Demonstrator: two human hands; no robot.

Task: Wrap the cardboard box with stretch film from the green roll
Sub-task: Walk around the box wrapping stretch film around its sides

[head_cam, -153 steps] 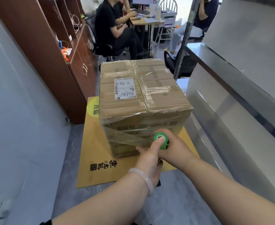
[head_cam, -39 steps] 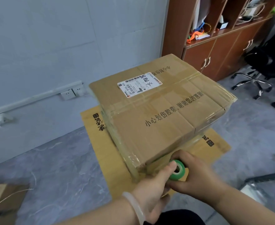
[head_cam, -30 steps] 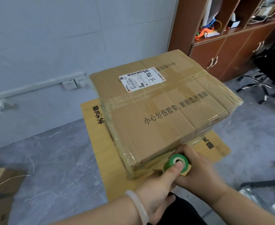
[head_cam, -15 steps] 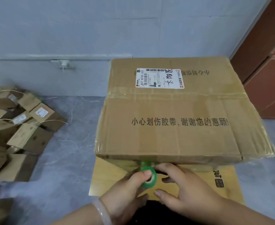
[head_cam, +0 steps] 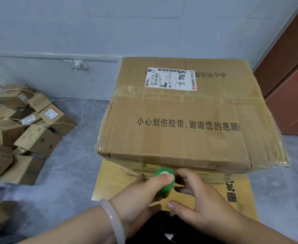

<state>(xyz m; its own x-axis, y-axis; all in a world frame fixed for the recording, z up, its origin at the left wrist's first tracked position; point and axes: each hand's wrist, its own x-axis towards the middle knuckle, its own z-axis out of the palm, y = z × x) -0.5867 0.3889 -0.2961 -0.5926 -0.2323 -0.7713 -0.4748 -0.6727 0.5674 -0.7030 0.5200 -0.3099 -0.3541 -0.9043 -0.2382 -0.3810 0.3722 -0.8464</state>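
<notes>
Grey marbled floor (head_cam: pixel 70 164), big brown cardboard box (head_cam: pixel 188 124) sitting on a flat yellow cardboard sheet (head_cam: pixel 109 182), small cartons (head_cam: pixel 21 124) heaped off to the left. Left hand (head_cam: pixel 137 196) grips the little green roll of stretch film (head_cam: pixel 165 189), thumb over its end, held at the box's lower near side. Right hand (head_cam: pixel 206 199) has fingers curled in at the roll's other side, can't tell if they're gripping.

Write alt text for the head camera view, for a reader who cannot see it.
A left hand holds a green roll at the near lower side of a large cardboard box, the right hand close beside it. The labelled box stands on a flat cardboard sheet on a grey floor; small boxes lie piled at left.
</notes>
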